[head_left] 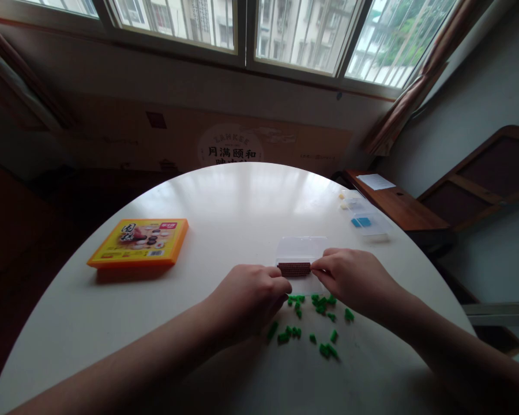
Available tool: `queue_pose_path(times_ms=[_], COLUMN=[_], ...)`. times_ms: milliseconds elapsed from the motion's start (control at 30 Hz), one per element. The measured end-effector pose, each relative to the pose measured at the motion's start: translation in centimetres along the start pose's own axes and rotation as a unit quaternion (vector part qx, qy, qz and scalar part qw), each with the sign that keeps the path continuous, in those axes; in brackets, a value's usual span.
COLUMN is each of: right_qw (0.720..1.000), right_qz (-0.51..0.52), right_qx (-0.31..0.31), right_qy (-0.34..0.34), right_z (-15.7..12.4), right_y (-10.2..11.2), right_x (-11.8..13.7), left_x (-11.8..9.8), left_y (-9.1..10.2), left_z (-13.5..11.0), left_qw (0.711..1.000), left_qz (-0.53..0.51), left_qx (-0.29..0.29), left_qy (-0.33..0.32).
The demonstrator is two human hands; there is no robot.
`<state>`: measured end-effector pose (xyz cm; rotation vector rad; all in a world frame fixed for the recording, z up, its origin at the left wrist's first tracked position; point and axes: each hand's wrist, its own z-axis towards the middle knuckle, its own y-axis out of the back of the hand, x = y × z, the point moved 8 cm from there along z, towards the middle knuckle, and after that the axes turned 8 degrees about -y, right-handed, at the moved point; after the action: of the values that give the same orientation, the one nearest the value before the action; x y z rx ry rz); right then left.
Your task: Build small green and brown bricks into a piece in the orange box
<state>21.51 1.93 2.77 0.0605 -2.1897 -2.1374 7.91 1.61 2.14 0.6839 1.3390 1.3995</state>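
Observation:
A dark reddish-brown studded strip lies level between my two hands, over an open clear plastic box. My left hand is closed at the strip's left end, with the thumb and some fingers partly hidden. At the right end, my right hand pinches the strip between thumb and index finger. Small green blocks are scattered on the table just below the box, some of them close to my left hand. Whether the strip rests on the box or is lifted slightly off it, I cannot tell.
On the left of the round white table lies a yellow and orange board game box. Another clear plastic box with blue and yellowish pieces is near the right edge. Behind it stands a brown wooden surface with paper.

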Motion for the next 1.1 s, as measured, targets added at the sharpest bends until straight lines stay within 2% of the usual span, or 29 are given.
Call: queue_pose_path(times_ms=[600, 767, 867, 1000, 1033, 1100], right_qw=[1.0, 0.998, 0.993, 0.972, 0.966, 0.96], right_qz=[0.015, 0.047, 0.09, 0.146, 0.159, 0.185], right_qx=[-0.004, -0.024, -0.077, -0.185, -0.202, -0.208], right_qy=[0.006, 0.017, 0.019, 0.001, 0.001, 0.007], right_z=[0.1, -0.5, -1.0, -1.4, -1.3, -0.6], right_y=[0.0, 1.0, 3.0, 5.6, 5.9, 5.7], right_x=[-0.2, -0.3, -0.9, -2.3, -2.7, -3.2], left_x=[-0.1, -0.5, -1.0, 0.3, 1.1, 2.3], left_y=[0.3, 0.5, 2.0, 5.0, 5.2, 4.5], left_z=[0.0, -0.1, -0.3, -1.4, -1.6, -1.5], left_qw=[1.0, 0.999, 0.995, 0.972, 0.967, 0.974], left_qz=[0.002, 0.013, 0.026, 0.03, 0.032, 0.022], left_qx=[-0.018, -0.029, -0.09, -0.234, -0.251, -0.225], left_qy=[-0.009, -0.018, -0.04, -0.01, 0.012, 0.031])
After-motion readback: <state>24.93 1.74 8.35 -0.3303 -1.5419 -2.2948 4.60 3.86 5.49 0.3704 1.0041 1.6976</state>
